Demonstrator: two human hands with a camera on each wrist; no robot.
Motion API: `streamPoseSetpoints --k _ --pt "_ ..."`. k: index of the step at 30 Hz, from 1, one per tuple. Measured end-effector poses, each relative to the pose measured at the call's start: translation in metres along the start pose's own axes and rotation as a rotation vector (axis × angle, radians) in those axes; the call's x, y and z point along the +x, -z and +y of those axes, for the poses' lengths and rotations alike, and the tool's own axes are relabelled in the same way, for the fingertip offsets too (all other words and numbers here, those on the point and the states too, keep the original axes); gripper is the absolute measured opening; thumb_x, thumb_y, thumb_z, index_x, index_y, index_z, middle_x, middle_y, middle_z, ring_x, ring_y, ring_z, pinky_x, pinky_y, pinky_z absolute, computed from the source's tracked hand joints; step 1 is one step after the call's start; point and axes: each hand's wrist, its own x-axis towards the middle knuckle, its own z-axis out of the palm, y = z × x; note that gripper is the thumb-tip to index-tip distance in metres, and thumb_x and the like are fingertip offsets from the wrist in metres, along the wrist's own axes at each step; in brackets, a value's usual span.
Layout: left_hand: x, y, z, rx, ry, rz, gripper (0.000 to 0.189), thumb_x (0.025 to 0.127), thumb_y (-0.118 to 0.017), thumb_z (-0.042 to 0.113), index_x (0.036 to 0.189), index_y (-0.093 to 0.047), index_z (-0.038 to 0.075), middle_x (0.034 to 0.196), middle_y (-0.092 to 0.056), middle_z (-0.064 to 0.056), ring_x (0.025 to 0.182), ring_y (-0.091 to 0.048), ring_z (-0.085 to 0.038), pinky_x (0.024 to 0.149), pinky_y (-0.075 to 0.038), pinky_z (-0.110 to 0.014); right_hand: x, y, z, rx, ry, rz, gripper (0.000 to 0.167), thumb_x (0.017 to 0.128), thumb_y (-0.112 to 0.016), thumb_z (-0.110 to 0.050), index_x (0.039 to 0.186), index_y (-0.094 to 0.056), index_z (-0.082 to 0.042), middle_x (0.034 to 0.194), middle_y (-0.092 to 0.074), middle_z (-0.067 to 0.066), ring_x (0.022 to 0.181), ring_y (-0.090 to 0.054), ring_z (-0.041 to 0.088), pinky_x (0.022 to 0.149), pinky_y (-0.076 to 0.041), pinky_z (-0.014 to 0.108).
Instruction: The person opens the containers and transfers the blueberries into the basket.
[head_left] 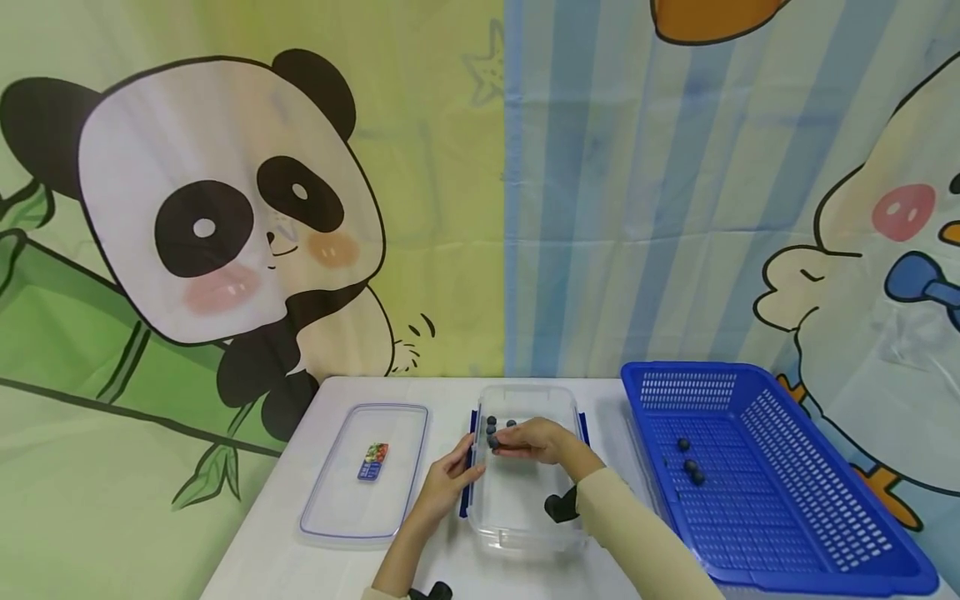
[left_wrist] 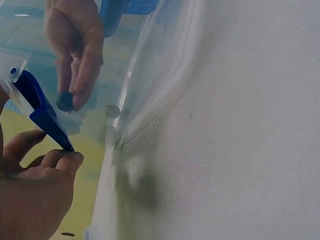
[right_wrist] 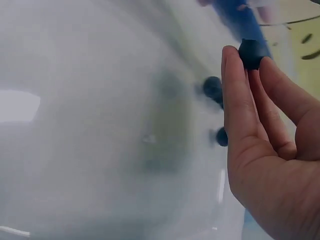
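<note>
In the head view my right hand (head_left: 542,440) reaches into a clear plastic container (head_left: 517,508), pinching a blueberry (right_wrist: 253,54) between thumb and fingertips. Several other blueberries (head_left: 491,421) lie at the container's far left end, close by those fingers. My left hand (head_left: 444,482) is at the container's left side, its fingertips gripping the blue side latch (left_wrist: 46,117), which hangs folded outward. Through the clear wall, the left wrist view also shows the right hand with its berry.
To the right stands a blue perforated basket (head_left: 795,508) holding several blueberries (head_left: 691,466). A clear lid (head_left: 337,508) with a small coloured label lies on the white table (head_left: 258,533) at left. A printed curtain (head_left: 442,208) hangs behind the table.
</note>
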Motion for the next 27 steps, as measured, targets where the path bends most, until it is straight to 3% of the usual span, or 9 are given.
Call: streamPoseSetpoints --k 3,7,13,20,23,27 --pt "0.001 0.000 0.000 0.008 0.000 0.002 0.062 0.089 -0.061 0.009 0.140 -0.031 -0.004 0.148 -0.020 -0.021 0.133 -0.024 -0.031 0.106 -0.025 -0.029 -0.010 0.010 -0.014 0.010 0.024 -0.032 0.034 0.089 -0.055 0.004 0.121 -0.052 0.013 0.111 -0.060 0.025 0.091 -0.066 0.026 0.083 -0.053 0.031" --pt "0.001 0.000 0.000 0.010 0.006 0.009 0.062 0.088 -0.063 0.011 0.140 -0.032 -0.003 0.148 -0.020 -0.021 0.132 -0.026 -0.031 0.105 -0.027 -0.028 -0.029 0.031 -0.035 0.018 0.057 -0.074 0.035 0.090 -0.054 0.002 0.123 -0.051 0.011 0.105 -0.065 0.021 0.094 -0.065 0.025 0.087 -0.051 0.032" --pt "0.001 0.000 0.000 0.005 0.016 0.011 0.066 0.086 -0.066 0.016 0.140 -0.032 -0.003 0.148 -0.021 -0.019 0.132 -0.026 -0.031 0.104 -0.027 -0.026 -0.061 0.090 -0.054 0.085 0.129 -0.153 0.034 0.094 -0.046 0.004 0.127 -0.048 0.010 0.105 -0.064 0.016 0.099 -0.063 0.024 0.098 -0.042 0.036" --pt "0.001 0.000 0.001 0.021 0.033 0.013 0.065 0.087 -0.065 0.014 0.140 -0.031 -0.002 0.148 -0.022 -0.018 0.133 -0.025 -0.030 0.105 -0.026 -0.028 -0.104 0.171 -0.055 0.163 0.155 -0.098 0.027 0.095 -0.045 0.003 0.111 -0.065 -0.003 0.107 -0.065 0.013 0.101 -0.062 0.023 0.100 -0.039 0.037" --pt "0.001 0.000 0.001 0.019 0.041 0.017 0.066 0.087 -0.065 0.015 0.140 -0.032 -0.002 0.148 -0.022 -0.017 0.134 -0.024 -0.030 0.106 -0.024 -0.029 -0.121 0.203 -0.051 0.137 0.177 -0.115 0.029 0.096 -0.042 0.003 0.112 -0.065 -0.004 0.110 -0.064 0.011 0.104 -0.060 0.023 0.104 -0.034 0.038" --pt "0.000 0.000 0.001 0.019 0.033 0.017 0.066 0.087 -0.065 0.015 0.140 -0.031 -0.003 0.148 -0.022 -0.018 0.133 -0.025 -0.031 0.106 -0.024 -0.032 -0.140 0.240 -0.037 0.062 0.176 -0.053 0.030 0.096 -0.042 0.003 0.119 -0.060 -0.001 0.110 -0.063 0.008 0.103 -0.061 0.021 0.105 -0.033 0.040"
